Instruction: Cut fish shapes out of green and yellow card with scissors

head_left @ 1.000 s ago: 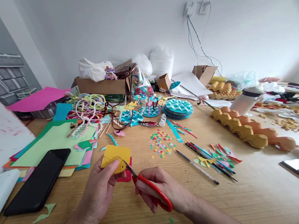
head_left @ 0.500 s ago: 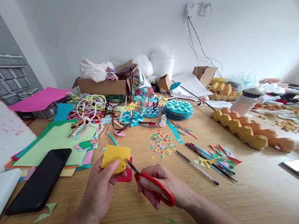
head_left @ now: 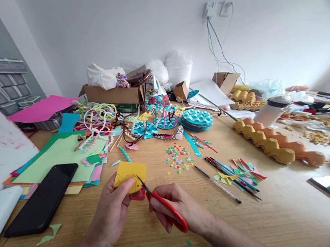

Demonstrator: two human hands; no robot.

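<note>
Between the thumb and fingers of my left hand [head_left: 115,205] is a piece of yellow paper [head_left: 131,170] with a fish outline drawn on it. My right hand [head_left: 172,203] grips red-handled scissors [head_left: 172,211] by the loops. Their blades meet the paper's right edge beside the fish's head. Beneath, partly hidden by the yellow paper and my fingers, a red piece of paper [head_left: 138,196] lies on the table.
Left of my hands lie a black phone [head_left: 43,200] and stacked coloured paper [head_left: 51,158]. Confetti [head_left: 178,158], pens [head_left: 217,184] and paper scraps [head_left: 244,173] are to the right, before an egg carton [head_left: 265,142]. Blue wavy plates [head_left: 196,120] stand behind.
The yellow paper has shifted slightly right. The scissors have moved a little left, and their blades now overlap the paper's edge and look more closed.
</note>
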